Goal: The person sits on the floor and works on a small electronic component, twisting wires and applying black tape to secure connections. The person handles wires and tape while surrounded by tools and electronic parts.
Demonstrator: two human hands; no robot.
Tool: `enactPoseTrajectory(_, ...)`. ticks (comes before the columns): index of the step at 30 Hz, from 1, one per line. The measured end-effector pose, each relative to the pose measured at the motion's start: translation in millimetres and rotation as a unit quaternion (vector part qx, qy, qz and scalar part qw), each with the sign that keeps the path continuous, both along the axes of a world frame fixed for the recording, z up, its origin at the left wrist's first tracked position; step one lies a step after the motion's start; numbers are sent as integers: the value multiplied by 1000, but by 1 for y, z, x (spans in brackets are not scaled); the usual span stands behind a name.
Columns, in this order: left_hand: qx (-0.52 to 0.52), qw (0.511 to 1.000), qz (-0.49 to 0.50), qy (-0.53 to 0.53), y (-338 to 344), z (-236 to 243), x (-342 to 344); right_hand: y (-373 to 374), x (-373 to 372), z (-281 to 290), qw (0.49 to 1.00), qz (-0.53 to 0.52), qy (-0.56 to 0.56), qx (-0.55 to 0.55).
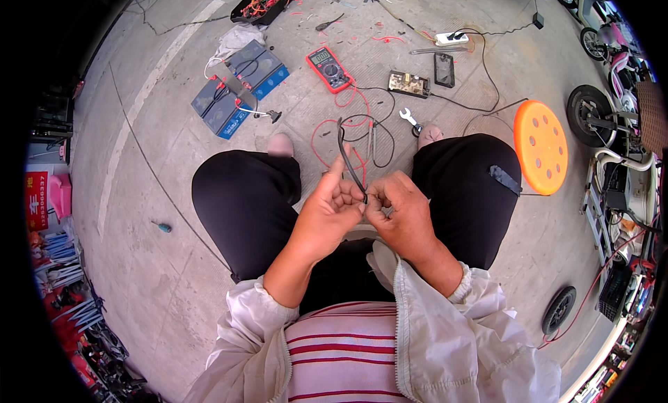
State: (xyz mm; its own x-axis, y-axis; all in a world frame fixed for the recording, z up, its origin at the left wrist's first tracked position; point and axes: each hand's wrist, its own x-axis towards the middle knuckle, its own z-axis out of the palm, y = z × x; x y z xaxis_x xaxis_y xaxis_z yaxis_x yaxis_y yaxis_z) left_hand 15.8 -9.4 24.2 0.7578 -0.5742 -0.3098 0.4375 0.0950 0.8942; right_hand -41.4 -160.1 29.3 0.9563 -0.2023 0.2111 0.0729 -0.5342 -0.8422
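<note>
Both hands are at work in the middle, just above the gap between the knees. The left hand (332, 208) is partly curled, forefinger pointing up, its thumb and bent fingers gathered at the lower part of a black cable (351, 172). Close beside it comes the right hand (403, 211), fingers folded in, thumb and forefinger pinching at that cable's lower end; exactly what sits between those fingertips is hidden. The cable bows upward from the pinch, past the left forefinger, its free end up in the air.

Beyond, on the concrete floor (174, 271), a red multimeter (329, 69) lies face up, display lit, with red and black test leads looping down towards the hands. Over to the left, two blue-and-grey batteries (259, 67) sit close together, wired up, and above them stands a black tray (243, 14) heaped with coloured wires. To the right of the meter, an opened case with a circuit board (408, 84) lies near a black case half (444, 69), and just above is a white power strip (451, 39). A wrench (409, 119) rests near the right shoe, and the orange stool (541, 147) stands beyond the right knee.
</note>
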Motion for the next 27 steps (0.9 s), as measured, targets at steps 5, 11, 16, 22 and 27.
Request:
enactPoseTrajectory(5, -99, 989, -19, 107, 3, 7, 5, 1, -8, -17, 907, 8, 136, 400)
enactPoseTrajectory(11, -175, 967, -14, 183, 7, 14, 4, -5, -5, -8, 784, 59, 189, 588)
enactPoseTrajectory(16, -161, 971, 20, 176, 5, 12, 5, -6, -7, 1, 858, 69, 133, 491)
enactPoseTrajectory(22, -96, 987, 25, 128, 1, 15, 5, -10, -6, 4, 980, 57, 36, 185)
enactPoseTrajectory(27, -44, 997, 14, 55, -2, 8, 4, -7, -6, 3, 995, 33, 0, 92)
